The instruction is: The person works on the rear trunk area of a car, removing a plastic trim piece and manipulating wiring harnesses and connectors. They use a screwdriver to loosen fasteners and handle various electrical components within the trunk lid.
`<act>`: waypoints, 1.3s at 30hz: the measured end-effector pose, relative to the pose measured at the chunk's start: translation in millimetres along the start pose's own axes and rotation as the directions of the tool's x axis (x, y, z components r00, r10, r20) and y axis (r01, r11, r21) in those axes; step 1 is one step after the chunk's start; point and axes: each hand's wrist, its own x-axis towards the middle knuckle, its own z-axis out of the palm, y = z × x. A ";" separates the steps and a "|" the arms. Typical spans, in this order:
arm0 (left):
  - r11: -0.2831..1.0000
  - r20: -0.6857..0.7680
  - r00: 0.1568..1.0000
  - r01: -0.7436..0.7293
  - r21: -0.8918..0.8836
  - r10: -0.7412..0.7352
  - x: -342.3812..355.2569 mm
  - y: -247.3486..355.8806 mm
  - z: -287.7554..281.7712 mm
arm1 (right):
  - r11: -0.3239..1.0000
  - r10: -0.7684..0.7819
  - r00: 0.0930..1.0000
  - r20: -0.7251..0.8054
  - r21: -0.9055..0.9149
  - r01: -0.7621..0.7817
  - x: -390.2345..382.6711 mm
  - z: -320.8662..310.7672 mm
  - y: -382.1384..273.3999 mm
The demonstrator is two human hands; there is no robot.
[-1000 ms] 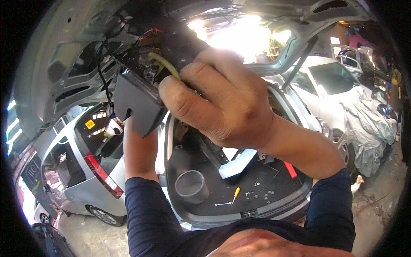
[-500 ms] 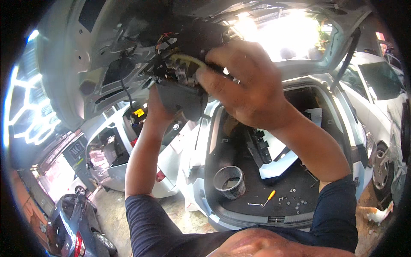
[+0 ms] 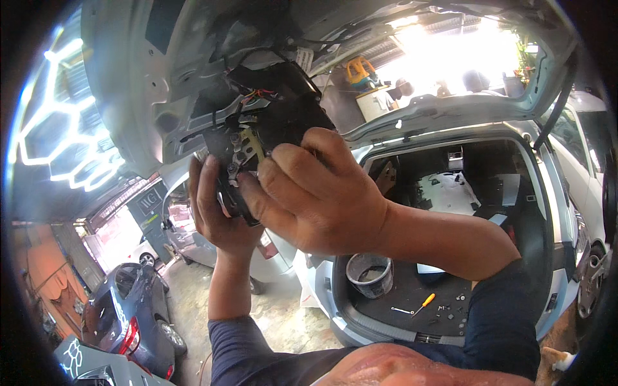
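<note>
Moving out from behind the housing (image 3: 226,149) since the earlier frame, my left hand (image 3: 222,202) is now showing its fingers along the near side, and the flat grey face is no longer showing. Dark and boxy, the housing is exposing glinting metal fittings; a smooth, yellowish strip (image 3: 253,143) is curving beside them, and thin coloured wires (image 3: 259,94) are trailing above. My left fingers are pressing against the housing's left side, the thumb being hidden. My right hand (image 3: 322,196) is curling its fingers inward at the right side; whether it is pinching anything, I cannot tell. Held between my hands beneath the raised hatch (image 3: 129,71) of painted metal, the housing is pointing its fittings toward me, its long axis running downward and slightly right. Below, a dark boot floor (image 3: 364,310) is bearing a round bucket (image 3: 380,287) and a yellow-handled screwdriver (image 3: 424,304). Beyond, a dark car (image 3: 132,309) is standing on rough concrete (image 3: 293,328), near glowing hexagonal lights (image 3: 51,125).
</note>
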 end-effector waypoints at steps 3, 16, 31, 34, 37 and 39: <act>0.933 0.054 0.961 0.277 -0.231 -0.272 -3.3 -0.6 -4.7 | 0.999 0.045 0.995 -0.090 0.034 -0.042 8.0 -0.1 -6.7; 0.947 0.172 0.981 0.027 0.321 -0.086 -8.8 -81.0 -34.8 | 0.815 0.540 0.800 0.262 0.076 -0.575 -163.5 -71.7 -33.7; 0.250 0.230 0.751 0.467 -0.848 -0.619 9.6 -56.6 -4.9 | 0.575 0.708 0.577 0.408 0.140 -0.806 -236.0 -84.2 -88.5; 0.236 0.243 0.738 0.480 -0.845 -0.629 4.7 -59.8 1.6 | 0.561 0.717 0.558 0.418 0.130 -0.817 -240.6 -82.5 -92.6; 0.142 0.336 0.762 0.484 -0.863 -0.554 4.7 -55.1 5.3 | 0.552 0.733 0.547 0.405 0.118 -0.826 -246.1 -80.2 -94.3; 0.081 0.370 0.725 0.504 -0.860 -0.580 3.0 -57.0 7.8 | 0.543 0.742 0.539 0.399 0.114 -0.832 -248.3 -79.9 -94.1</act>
